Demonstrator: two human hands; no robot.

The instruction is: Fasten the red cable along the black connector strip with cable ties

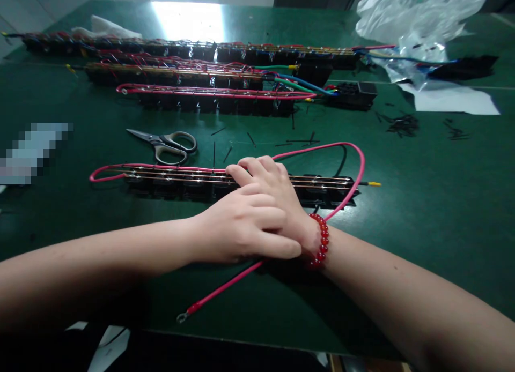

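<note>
A long black terminal strip with copper rods and a pink wire looped round it lies in front of me. My right hand, with a red bead bracelet at the wrist, rests on the middle of the strip with its fingers curled over the rods. My left hand crosses over the right wrist, fingers stretched out together and lying flat on it. The pink wire runs under both hands and ends in a ring lug near the table's front edge. A yellow-tipped lead sticks out of the strip's right end.
Scissors lie just behind the strip. Several more wired strips are lined up at the back of the green table. Clear plastic bags, white paper and black offcuts are at the back right.
</note>
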